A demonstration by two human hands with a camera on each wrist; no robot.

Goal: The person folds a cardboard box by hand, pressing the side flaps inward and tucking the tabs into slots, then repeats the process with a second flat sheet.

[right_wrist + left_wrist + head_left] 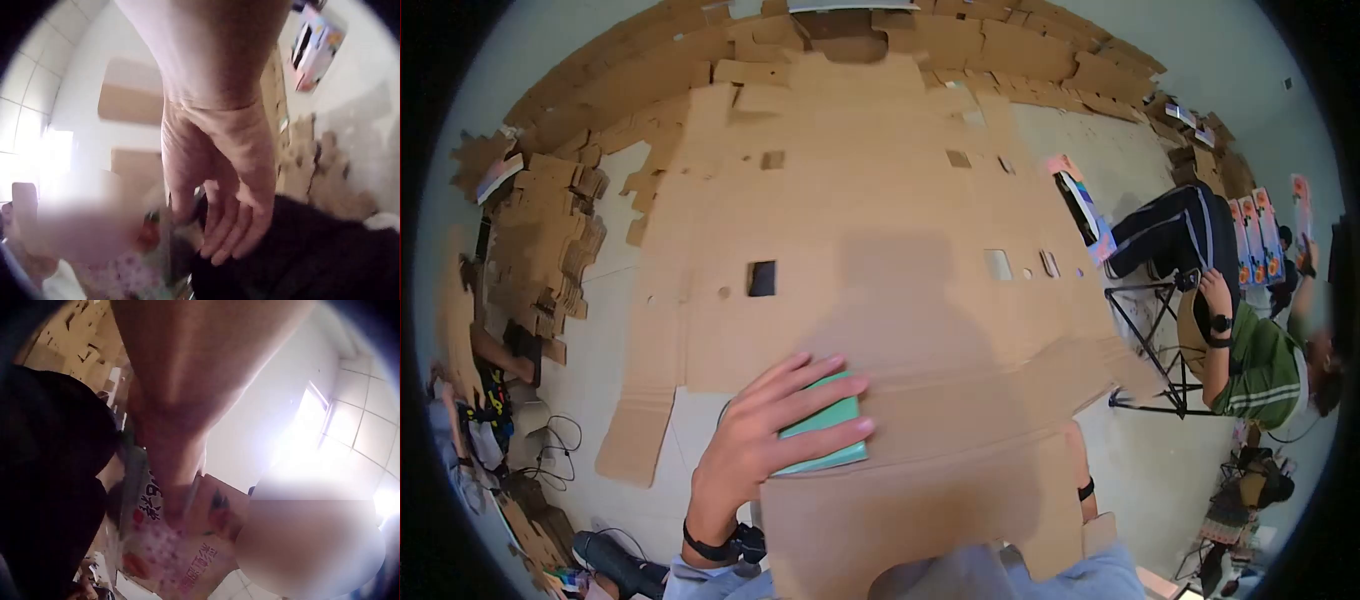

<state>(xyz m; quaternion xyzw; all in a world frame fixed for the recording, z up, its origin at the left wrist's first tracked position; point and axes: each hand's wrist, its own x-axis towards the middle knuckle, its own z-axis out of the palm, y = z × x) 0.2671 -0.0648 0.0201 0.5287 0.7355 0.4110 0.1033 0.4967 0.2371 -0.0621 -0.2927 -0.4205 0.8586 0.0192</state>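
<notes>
In the head view my left hand (790,415) lies over a green block (825,462), fingers spread across its top and bent round it. The block sits on a large brown cardboard sheet (855,330), close above its fold. The left thumb is hidden. My right hand is mostly hidden under the cardboard's near flap (920,510) in the head view, where only the wrist shows at its right edge. In the right wrist view my right hand (219,169) hangs with loose fingers beside the cardboard's edge. Printed cardboard (200,562) lies beyond the left hand (175,469) in the left wrist view.
Cardboard stacks (550,230) stand at the left, and more line the back wall. At the right are a colourful box (1082,205), a black metal stand (1150,350) and a seated person in a green top (1262,365). Cables (555,450) lie on the floor.
</notes>
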